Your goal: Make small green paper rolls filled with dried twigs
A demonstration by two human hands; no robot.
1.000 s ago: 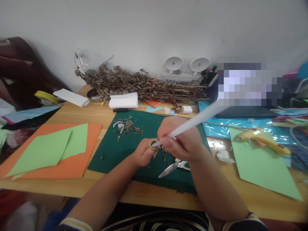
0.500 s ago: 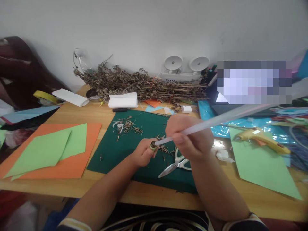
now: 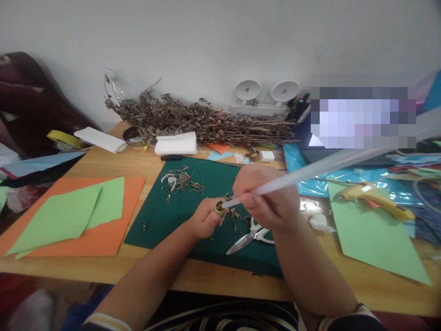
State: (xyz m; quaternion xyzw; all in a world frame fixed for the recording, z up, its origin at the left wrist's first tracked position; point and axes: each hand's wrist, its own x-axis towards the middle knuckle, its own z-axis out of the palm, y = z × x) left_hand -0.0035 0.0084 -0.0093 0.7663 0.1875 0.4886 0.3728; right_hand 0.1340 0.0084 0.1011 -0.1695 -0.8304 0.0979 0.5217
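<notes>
Green tube (image 3: pixel 218 212) sits pinched in the left hand (image 3: pixel 205 221) above the mat (image 3: pixel 155 218), right hand (image 3: pixel 270 200) gripping the translucent stick (image 3: pixel 292 178), tip at the tube's mouth; a skewed push could buckle the rim.

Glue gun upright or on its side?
On its side: the glue gun stretches lengthwise across the right-hand green sheet.

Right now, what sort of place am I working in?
Most likely a craft or hobby workspace: white-handled scissors lie on a green mat on the wooden table, a yellow glue gun rests on a green sheet, and dried plants lie along the wall.
</notes>
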